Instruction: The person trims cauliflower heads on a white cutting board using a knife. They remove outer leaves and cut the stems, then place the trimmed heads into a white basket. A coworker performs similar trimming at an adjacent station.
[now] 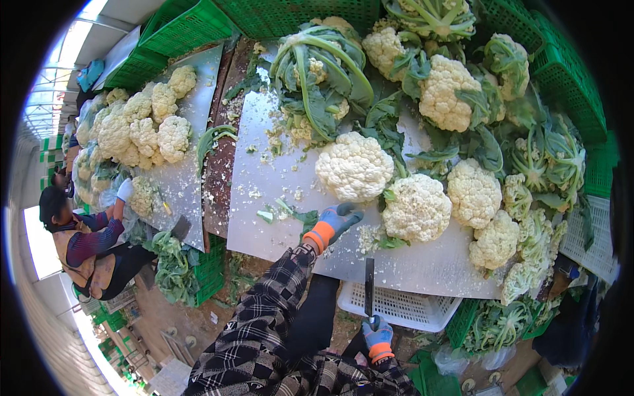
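My left hand [340, 223], in a grey-blue glove with an orange cuff, reaches over the metal tabletop [277, 193]. Its fingers are apart and hold nothing; their tips are just below a trimmed cauliflower head [354, 166], and whether they touch it I cannot tell. A second trimmed cauliflower [417, 208] sits to the right of that hand. Low in front of my body, my right hand [378, 332] grips the handle of a broad-bladed knife [369, 287], its dark blade pointing up towards the table edge. Leaf scraps and white crumbs lie around my left hand.
Leafy cauliflowers [322, 79] are heaped at the back and right, near more trimmed heads [474, 193]. Below the table edge stands a white plastic crate [401, 307]. Green crates [569, 74] border the table. At left, a person [89, 242] works beside piled cauliflowers [143, 123].
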### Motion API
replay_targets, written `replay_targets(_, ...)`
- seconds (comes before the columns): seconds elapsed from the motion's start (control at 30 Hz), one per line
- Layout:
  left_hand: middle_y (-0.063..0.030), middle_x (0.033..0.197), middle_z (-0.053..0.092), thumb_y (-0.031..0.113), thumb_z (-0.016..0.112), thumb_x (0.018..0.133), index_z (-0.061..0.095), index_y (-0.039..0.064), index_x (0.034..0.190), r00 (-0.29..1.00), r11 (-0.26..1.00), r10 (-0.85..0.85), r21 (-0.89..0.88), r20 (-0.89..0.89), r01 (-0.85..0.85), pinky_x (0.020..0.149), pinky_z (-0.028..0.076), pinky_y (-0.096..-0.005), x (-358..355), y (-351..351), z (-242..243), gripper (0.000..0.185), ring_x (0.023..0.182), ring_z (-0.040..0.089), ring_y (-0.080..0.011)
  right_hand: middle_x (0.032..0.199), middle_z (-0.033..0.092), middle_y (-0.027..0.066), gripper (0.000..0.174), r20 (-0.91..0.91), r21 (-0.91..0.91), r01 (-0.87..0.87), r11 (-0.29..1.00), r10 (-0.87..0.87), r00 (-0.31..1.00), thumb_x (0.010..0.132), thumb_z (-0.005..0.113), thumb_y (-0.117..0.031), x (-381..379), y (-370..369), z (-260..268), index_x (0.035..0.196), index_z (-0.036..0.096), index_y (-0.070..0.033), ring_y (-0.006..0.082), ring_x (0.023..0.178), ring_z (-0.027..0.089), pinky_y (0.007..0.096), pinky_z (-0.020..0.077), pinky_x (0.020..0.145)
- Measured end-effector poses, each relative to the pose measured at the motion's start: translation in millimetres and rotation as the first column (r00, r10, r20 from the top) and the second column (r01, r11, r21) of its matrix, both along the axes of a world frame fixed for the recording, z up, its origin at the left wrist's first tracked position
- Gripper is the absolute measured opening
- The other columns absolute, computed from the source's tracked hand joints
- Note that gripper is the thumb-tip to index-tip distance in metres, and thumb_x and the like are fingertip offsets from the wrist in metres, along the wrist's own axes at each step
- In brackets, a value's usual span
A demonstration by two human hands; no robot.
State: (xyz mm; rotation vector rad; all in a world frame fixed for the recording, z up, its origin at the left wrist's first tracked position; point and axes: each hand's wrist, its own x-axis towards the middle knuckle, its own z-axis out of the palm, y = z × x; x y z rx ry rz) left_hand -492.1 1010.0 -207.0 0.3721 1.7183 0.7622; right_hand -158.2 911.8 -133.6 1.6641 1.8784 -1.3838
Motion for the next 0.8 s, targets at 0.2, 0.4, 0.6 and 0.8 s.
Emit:
replay_targets(0.2, -0.0208, 0.124, 0.053, 0.041, 0.074, 0.074, 0.05, 0.007, 0.128, 0.591, 0.924, 0.171, 0.336, -0.789, 0.181, 0.095, 0.043, -0.0396, -135.8, 98.8, 87.6, 0.068, 0.111, 0.054, -0.0337, 0.076, 0.064, 0.013, 0.027, 0.028, -0.015, -0.042, 0.999, 0.043, 0.999, 0.078, 0.066, -0.035, -27.8, 12.9, -3.2, 0.082, 0.062, -0.009, 0.0334, 0.072, 0.062, 0.0423, 0.0487, 0.067)
replay_targets(0.4, -0.0188, 0.133, 0.048, 0.057, 0.08, 0.057, 0.04, 0.01, 0.137, 0.158, 0.994, 0.074, 0.087, -0.985, 0.072, 0.102, 0.037, -0.04, -271.8, 209.8, 98.0, 0.102, 0.12, 0.048, -0.0366, 0.083, 0.065, 0.0144, 0.029, 0.117, -0.128, -0.103, 0.986, 0.118, 0.986, 0.078, 0.065, -0.037, -58.8, 9.7, -6.5, 0.085, 0.063, -0.009, 0.0339, 0.08, 0.062, 0.0416, 0.0483, 0.072)
replay_targets(0.6, -0.0151, 0.122, 0.059, 0.045, 0.089, 0.047, 0.046, 0.005, 0.131, 0.658, 0.982, -0.003, 0.122, -0.753, 0.144, 0.094, 0.044, -0.0337, -316.6, 226.3, 84.0, 0.102, 0.111, 0.056, -0.0274, 0.08, 0.064, 0.0155, 0.029, 0.088, -0.071, 0.007, 0.997, 0.0, 0.996, 0.077, 0.066, -0.038, -82.3, 3.0, -3.3, 0.083, 0.063, -0.01, 0.0351, 0.077, 0.062, 0.0435, 0.048, 0.07)
replay_targets(0.8, -0.0103, 0.114, 0.064, 0.036, 0.087, 0.053, 0.054, 0.009, 0.119, 0.602, 0.981, 0.144, 0.194, -0.785, 0.018, 0.091, 0.046, -0.0365, -285.5, 197.9, 88.9, 0.079, 0.105, 0.06, -0.0285, 0.075, 0.064, 0.015, 0.031, 0.064, -0.029, -0.034, 0.999, 0.035, 0.997, 0.077, 0.066, -0.039, -92.5, 12.8, 7.7, 0.078, 0.062, -0.008, 0.0349, 0.072, 0.062, 0.0441, 0.0478, 0.066)
